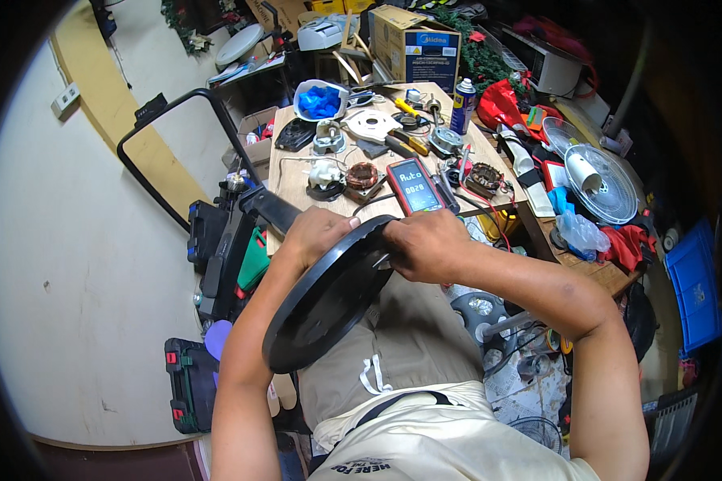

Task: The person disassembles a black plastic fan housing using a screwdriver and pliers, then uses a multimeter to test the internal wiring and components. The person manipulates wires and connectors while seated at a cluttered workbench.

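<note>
A pale wall is crossed by a tan upright band, beside which a socket plate is fixed. Beyond the far edge of a light wooden tabletop, a cardboard box is placed. Off its right edge, a browner wooden bench is cluttered. Below, a pale patterned floor is partly seen. The wall is brightly lit; the far right is left in shadow.

Item: round black base, one piece as seen, with a raised rim and a darker, recessed inner face; surface smooth, with dull sheen. Held off the worktop, steeply tilted, its lower edge toward the wearer's left. Upper edge gripped between left hand and right hand. Position: above the lap. Center detail partly hidden.
</note>
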{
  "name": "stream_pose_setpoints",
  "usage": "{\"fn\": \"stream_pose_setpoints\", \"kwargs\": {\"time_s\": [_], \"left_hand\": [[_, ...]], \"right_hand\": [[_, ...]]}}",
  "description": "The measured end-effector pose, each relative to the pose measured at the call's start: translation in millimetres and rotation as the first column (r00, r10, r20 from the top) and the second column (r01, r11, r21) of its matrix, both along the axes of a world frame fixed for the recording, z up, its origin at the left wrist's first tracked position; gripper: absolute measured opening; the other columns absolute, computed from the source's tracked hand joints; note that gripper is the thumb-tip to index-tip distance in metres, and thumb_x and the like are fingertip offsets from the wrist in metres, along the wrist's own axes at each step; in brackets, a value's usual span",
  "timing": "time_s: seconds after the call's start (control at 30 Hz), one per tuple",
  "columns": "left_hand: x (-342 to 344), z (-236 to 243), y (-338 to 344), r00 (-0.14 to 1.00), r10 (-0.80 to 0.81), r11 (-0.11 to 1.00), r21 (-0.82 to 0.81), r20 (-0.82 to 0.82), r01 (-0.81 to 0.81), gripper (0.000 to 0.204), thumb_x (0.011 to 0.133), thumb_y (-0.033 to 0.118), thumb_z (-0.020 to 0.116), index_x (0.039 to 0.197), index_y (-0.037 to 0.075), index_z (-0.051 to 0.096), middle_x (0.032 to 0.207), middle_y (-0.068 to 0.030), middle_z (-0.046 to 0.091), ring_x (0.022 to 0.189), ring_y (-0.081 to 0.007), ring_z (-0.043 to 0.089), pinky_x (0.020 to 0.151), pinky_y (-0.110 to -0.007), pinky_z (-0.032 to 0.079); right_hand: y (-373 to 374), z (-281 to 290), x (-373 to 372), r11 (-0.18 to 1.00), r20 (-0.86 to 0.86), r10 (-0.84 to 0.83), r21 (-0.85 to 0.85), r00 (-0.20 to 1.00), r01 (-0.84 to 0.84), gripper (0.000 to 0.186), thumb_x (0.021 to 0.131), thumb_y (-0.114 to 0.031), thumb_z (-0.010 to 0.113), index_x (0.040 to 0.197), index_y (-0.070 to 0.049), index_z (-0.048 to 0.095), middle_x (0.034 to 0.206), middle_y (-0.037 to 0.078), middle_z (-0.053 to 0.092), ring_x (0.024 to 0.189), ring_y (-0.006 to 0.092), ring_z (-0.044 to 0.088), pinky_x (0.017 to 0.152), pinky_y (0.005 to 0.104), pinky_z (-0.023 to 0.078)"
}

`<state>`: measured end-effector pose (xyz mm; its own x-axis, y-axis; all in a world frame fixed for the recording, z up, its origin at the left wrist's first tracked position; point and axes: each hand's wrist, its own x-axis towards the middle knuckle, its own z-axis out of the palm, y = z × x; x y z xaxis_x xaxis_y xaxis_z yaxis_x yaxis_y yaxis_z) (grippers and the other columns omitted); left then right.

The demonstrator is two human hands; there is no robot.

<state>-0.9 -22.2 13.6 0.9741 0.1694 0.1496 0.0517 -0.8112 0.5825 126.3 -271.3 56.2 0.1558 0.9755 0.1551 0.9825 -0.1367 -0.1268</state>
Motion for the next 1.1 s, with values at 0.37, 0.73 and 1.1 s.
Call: {"fn": "stream_pose_setpoints", "kwargs": {"time_s": [0.37,0.73,1.1], "left_hand": [[0,-5,0,1.0,-0.003,0.996,-0.088,0.011,0.004,0.057,0.101,0.059,0.056,0.094,0.008,0.08,0.075,-0.0215,0.069,0.07,-0.0399,0.065,0.068,-0.046,0.049],[0,7,-4,0.997,0.037,0.997,-0.067,-0.065,-0.041,0.049,0.102,0.055,0.059,0.107,0.013,0.084,0.086,-0.0191,0.076,0.08,-0.0392,0.072,0.076,-0.042,0.055],[0,-10,6,0.998,-0.015,0.998,-0.068,0.062,0.019,0.055,0.103,0.06,0.058,0.1,0.011,0.082,0.079,-0.0201,0.072,0.073,-0.0379,0.068,0.07,-0.044,0.051]], "right_hand": [[9,18,-12,0.978,-0.03,-0.075,-0.195,0.997,0.068,0.03,0.085,-0.034,0.079,0.101,-0.009,0.077,0.087,0.019,0.077,0.086,0.0396,0.077,0.076,0.0519,0.062],[-1,-16,-3,0.957,0.101,0.112,0.258,0.989,-0.134,0.024,0.087,-0.026,0.076,0.102,-0.01,0.067,0.072,0.013,0.071,0.07,0.0355,0.074,0.061,0.0488,0.057],[-26,-26,-3,0.974,-0.043,0.021,0.227,0.999,-0.011,0.037,0.093,-0.029,0.076,0.12,-0.009,0.06,0.083,0.013,0.068,0.073,0.0356,0.071,0.062,0.0486,0.055]]}}
